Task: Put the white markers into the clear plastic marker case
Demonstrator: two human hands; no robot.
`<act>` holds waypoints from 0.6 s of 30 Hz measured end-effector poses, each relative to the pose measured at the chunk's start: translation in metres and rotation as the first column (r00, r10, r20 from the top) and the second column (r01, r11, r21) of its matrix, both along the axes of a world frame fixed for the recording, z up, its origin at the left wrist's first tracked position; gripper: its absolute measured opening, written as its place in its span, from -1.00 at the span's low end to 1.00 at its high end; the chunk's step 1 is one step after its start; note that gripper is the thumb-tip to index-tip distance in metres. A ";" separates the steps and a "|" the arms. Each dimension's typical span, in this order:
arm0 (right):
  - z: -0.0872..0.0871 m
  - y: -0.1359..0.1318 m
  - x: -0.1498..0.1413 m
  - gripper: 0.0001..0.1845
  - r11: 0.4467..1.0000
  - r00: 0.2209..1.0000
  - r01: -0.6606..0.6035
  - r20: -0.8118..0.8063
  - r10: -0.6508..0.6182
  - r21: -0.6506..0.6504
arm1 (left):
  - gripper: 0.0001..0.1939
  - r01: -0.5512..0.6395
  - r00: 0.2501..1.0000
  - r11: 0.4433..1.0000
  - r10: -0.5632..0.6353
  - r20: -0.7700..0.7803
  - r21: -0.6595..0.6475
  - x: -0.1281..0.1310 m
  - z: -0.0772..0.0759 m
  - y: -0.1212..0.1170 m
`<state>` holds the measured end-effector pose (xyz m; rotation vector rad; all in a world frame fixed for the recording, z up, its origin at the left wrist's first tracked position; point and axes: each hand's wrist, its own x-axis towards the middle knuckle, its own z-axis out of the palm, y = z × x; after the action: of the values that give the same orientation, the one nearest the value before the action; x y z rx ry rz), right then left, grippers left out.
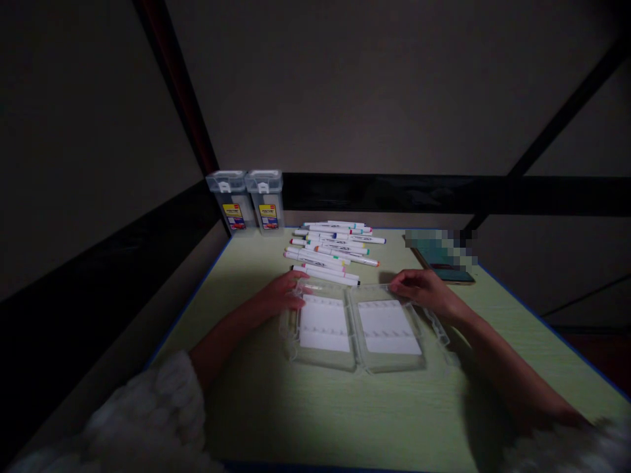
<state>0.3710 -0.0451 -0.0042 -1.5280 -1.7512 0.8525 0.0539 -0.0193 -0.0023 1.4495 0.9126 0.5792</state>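
At the lower centre of the frame, a clear plastic case (355, 332) is spread open, the left hand (284, 293) grasping its upper left edge and the right hand (426, 290) pinching its upper right corner; white markers (335, 247) lie just above.

— Where are my hands, please?
— Your left hand (286, 293) is at the upper left corner of the clear plastic case (353, 332); how firmly it grips, I cannot tell. Your right hand (424, 289) pinches the upper right corner.
— And how is this case?
— It is opened wide, like a book, with one white panel (325, 328) in each half.
— What is around it?
— Behind it on your table (340, 420), white markers (335, 251) lie in a loose pile. Two lidded boxes (266, 209) stand upright at the far left. To your right lies a flat device (451, 272), partly pixelated.
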 end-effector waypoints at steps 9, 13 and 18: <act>-0.015 0.007 0.009 -0.70 0.975 0.958 0.083 0.255 -0.135 0.204 | -0.42 -0.006 0.945 0.948 0.110 -0.309 0.319 0.005 0.010 -0.008; -0.017 0.008 0.009 -0.69 0.958 0.911 0.079 0.370 -0.182 0.277 | -0.43 0.020 0.942 0.930 0.106 -0.318 0.368 0.006 0.010 -0.010; -0.021 0.010 0.012 -0.65 0.954 0.862 0.057 0.467 -0.196 0.295 | -0.40 0.014 0.960 0.929 0.091 -0.266 0.369 0.006 0.008 -0.009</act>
<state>0.3830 -0.0349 -0.0253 -1.7460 -1.9875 0.1355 0.0595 -0.0285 0.0053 1.8915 1.0964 0.6074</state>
